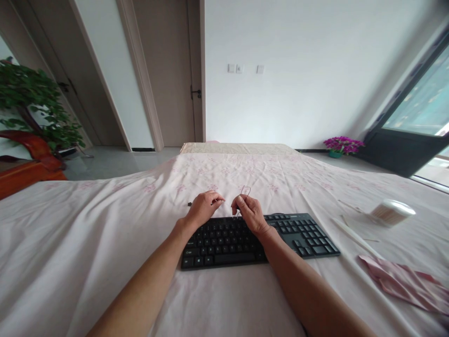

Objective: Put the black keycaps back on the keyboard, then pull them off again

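A black keyboard point(259, 236) lies on a pale pink flowered cloth point(87, 243) in front of me. My right hand point(249, 213) hovers over the keyboard's top edge, fingers pinched on a thin wire keycap puller point(245, 191) whose loop sticks up above the fingers. My left hand point(203, 208) rests at the keyboard's upper left, fingers curled together; I cannot make out anything in them. A small dark piece point(189, 204) lies on the cloth just left of that hand.
At the right lie a clear round tub of cotton swabs point(391, 212) on its side, thin white sticks point(354, 234) and a folded pink cloth point(407, 283). A potted plant point(31, 103), doors point(168, 70), purple flowers point(342, 146) and a window point(417, 107) surround the surface.
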A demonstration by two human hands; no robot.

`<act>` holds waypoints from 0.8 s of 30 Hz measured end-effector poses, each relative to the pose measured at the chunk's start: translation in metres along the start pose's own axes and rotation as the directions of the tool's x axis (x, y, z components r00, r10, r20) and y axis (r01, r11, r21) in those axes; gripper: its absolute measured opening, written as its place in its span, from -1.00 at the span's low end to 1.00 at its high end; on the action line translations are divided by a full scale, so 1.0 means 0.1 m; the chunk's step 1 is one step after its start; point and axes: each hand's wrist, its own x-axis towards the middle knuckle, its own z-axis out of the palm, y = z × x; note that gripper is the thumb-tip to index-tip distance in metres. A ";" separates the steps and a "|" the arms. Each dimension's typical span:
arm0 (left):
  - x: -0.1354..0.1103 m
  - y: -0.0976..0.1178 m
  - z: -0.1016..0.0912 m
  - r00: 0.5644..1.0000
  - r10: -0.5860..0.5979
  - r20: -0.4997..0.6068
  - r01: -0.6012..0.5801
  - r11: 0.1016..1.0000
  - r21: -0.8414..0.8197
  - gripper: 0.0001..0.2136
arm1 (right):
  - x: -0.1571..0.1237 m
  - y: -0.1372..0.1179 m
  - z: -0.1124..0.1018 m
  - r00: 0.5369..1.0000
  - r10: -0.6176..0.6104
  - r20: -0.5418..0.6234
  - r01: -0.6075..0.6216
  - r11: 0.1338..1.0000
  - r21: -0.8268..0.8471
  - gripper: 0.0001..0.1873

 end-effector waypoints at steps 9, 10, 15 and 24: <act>-0.05 0.14 0.09 0.945 -0.011 0.326 0.093 0.968 -0.235 -0.87 | -0.01 0.01 0.00 0.992 -0.028 0.120 0.031 0.999 -0.023 -0.49; -0.06 0.14 0.09 0.944 -0.005 0.329 0.091 0.965 -0.245 -0.89 | -0.01 0.02 0.01 0.989 -0.029 0.147 0.035 0.999 -0.033 -0.49; -0.06 0.10 0.15 0.950 0.021 0.310 0.064 0.963 -0.262 -0.93 | 0.01 0.07 0.05 0.971 -0.011 0.240 0.037 0.994 -0.102 -0.51; -0.07 0.10 0.25 0.960 0.006 0.278 0.065 0.967 -0.245 -0.92 | 0.04 0.09 0.06 0.975 -0.002 0.221 0.017 0.998 -0.068 -0.50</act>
